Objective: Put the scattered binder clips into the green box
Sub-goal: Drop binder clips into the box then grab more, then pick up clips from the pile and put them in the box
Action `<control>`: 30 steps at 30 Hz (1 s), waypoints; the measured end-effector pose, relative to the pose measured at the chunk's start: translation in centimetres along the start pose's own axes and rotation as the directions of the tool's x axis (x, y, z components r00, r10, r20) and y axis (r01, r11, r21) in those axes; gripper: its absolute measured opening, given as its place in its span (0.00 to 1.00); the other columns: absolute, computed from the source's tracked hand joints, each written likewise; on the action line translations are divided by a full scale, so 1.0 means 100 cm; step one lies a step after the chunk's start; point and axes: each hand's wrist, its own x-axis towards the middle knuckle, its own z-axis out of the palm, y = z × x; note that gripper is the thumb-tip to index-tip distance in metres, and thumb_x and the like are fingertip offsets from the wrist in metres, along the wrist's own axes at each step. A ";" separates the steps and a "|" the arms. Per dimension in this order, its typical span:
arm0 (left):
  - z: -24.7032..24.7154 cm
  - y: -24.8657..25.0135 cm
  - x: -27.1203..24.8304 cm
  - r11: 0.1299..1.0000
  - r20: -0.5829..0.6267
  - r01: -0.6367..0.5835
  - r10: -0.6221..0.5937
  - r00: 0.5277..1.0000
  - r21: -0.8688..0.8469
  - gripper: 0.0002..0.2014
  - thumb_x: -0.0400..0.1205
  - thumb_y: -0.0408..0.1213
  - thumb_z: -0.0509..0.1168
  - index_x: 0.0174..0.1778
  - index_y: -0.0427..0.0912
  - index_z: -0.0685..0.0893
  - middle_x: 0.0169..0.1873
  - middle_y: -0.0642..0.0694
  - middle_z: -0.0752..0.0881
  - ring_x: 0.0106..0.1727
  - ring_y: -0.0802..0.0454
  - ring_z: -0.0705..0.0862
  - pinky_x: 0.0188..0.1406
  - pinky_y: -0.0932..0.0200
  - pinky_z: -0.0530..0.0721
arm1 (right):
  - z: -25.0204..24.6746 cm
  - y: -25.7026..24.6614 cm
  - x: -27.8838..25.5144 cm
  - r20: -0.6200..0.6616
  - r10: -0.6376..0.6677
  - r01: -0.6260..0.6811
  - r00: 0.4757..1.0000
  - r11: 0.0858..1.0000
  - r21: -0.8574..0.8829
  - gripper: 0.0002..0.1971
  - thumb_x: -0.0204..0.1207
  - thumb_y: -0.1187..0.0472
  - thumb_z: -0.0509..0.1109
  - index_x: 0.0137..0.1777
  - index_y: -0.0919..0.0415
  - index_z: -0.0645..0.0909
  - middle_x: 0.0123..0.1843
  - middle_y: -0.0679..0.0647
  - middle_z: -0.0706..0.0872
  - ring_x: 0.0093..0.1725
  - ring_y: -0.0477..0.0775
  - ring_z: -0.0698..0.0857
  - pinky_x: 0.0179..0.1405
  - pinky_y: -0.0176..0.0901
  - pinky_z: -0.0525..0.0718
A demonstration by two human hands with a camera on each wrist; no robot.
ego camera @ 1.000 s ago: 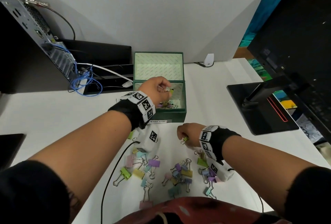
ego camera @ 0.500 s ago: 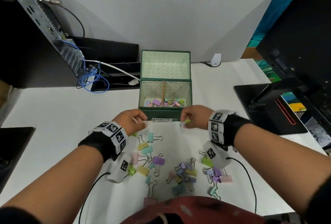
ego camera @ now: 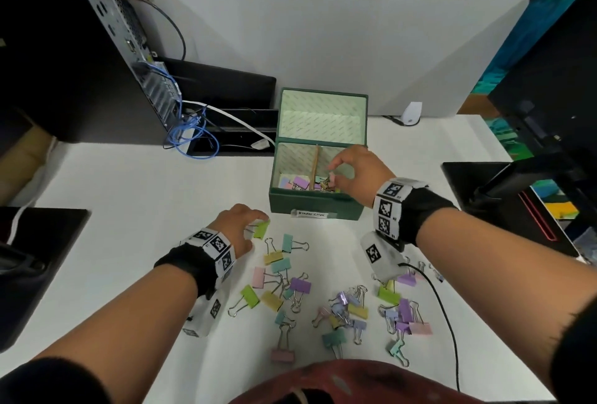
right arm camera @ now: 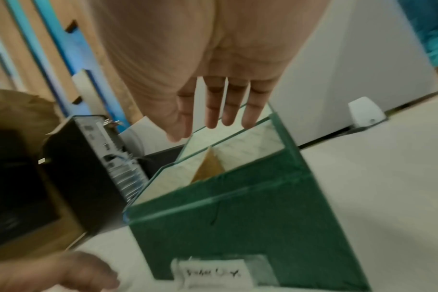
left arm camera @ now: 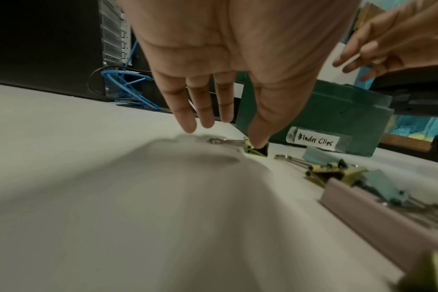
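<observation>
- Left wrist view shows the left hand [left arm camera: 228, 59] reaching down to the table [left arm camera: 88, 197], its fingers straight and slightly fanned, one fingertip pressing on a green binder clip [left arm camera: 256, 150] lying flat just in front of the green box [left arm camera: 313, 122].
- From the head view, that same left hand [ego camera: 240, 226] sits at centre left of the frame, fingertips on the green binder clip [ego camera: 261, 229], which lies close to the lower left corner of the green box [ego camera: 315, 205].
- Right wrist view shows the right hand [right arm camera: 213, 69] hanging over the open green box [right arm camera: 238, 217] with fingers straight, close together and holding nothing.
- In the head view the right hand [ego camera: 357, 174] hovers above the right compartment; a small clip shows just under its fingers, though I can't tell if they touch it.
- Inside the box, pastel clips lie on the floor on both sides of a brown divider [ego camera: 313, 167].
- A paper label [ego camera: 312, 214] reading "Binder Clips" is taped along the box's front base.
- Scattered binder clips [ego camera: 339, 306] in pink, purple, yellow, teal and green spread over the table [ego camera: 129, 193] across the lower middle of the frame.
- A computer tower [ego camera: 80, 57] with blue cables [ego camera: 193, 135] stands at upper left, and a grey partition [ego camera: 323, 41] runs behind the box.
</observation>
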 end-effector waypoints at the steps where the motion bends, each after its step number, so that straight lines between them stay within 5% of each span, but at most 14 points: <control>1: 0.000 0.001 0.001 1.000 0.012 -0.027 0.027 1.000 0.015 0.29 0.75 0.30 0.65 0.72 0.55 0.73 0.69 0.43 0.72 0.70 0.43 0.74 0.72 0.55 0.72 | 0.003 -0.005 -0.004 0.027 -0.058 0.059 0.998 0.998 -0.019 0.06 0.75 0.58 0.69 0.51 0.53 0.83 0.62 0.53 0.78 0.65 0.56 0.76 0.69 0.50 0.74; 3: 0.001 0.003 0.004 0.997 0.035 -0.057 0.055 0.998 0.053 0.28 0.75 0.30 0.65 0.71 0.56 0.74 0.70 0.45 0.73 0.70 0.44 0.74 0.73 0.54 0.72 | 0.011 -0.016 -0.011 0.172 -0.162 0.178 0.972 0.981 -0.079 0.06 0.76 0.57 0.68 0.50 0.53 0.83 0.56 0.50 0.79 0.60 0.53 0.78 0.67 0.51 0.76; 6: 0.002 0.006 0.008 0.991 0.049 -0.060 0.054 0.997 0.123 0.25 0.75 0.31 0.65 0.68 0.54 0.77 0.69 0.46 0.76 0.68 0.44 0.76 0.70 0.51 0.75 | 0.028 -0.030 -0.018 0.453 -0.211 0.318 0.866 0.932 -0.174 0.09 0.78 0.58 0.65 0.55 0.53 0.83 0.52 0.48 0.79 0.50 0.49 0.78 0.59 0.46 0.80; 13: 0.007 0.004 0.008 0.993 -0.008 -0.050 0.051 0.999 0.107 0.20 0.75 0.31 0.66 0.62 0.52 0.82 0.61 0.44 0.79 0.63 0.44 0.78 0.65 0.52 0.78 | 0.080 -0.029 -0.017 0.675 -0.110 0.414 0.730 0.857 -0.307 0.25 0.74 0.59 0.70 0.72 0.50 0.72 0.70 0.56 0.75 0.68 0.60 0.77 0.64 0.52 0.79; 22: -0.005 -0.002 0.001 0.995 -0.119 -0.089 0.082 0.989 -0.052 0.16 0.74 0.36 0.69 0.58 0.50 0.83 0.54 0.47 0.79 0.57 0.48 0.81 0.59 0.58 0.78 | 0.094 -0.021 -0.014 0.601 -0.094 0.358 0.793 0.871 -0.336 0.19 0.73 0.59 0.70 0.64 0.55 0.76 0.63 0.58 0.76 0.61 0.61 0.78 0.55 0.49 0.79; 26: -0.027 0.009 -0.001 0.940 -0.274 -0.246 0.179 0.945 -0.236 0.13 0.74 0.33 0.70 0.52 0.50 0.84 0.48 0.51 0.79 0.48 0.52 0.81 0.56 0.55 0.81 | 0.084 -0.016 -0.015 0.583 -0.061 0.321 0.810 0.878 -0.355 0.17 0.71 0.58 0.70 0.60 0.55 0.77 0.61 0.56 0.77 0.56 0.60 0.81 0.49 0.47 0.81; 30: -0.059 0.032 0.007 0.907 -0.391 -0.344 0.234 0.890 -0.242 0.13 0.75 0.35 0.72 0.53 0.52 0.84 0.49 0.56 0.78 0.49 0.56 0.80 0.53 0.59 0.80 | 0.070 -0.009 -0.016 0.523 -0.033 0.209 0.852 0.936 -0.281 0.16 0.70 0.56 0.72 0.58 0.53 0.79 0.60 0.54 0.78 0.55 0.56 0.81 0.50 0.41 0.79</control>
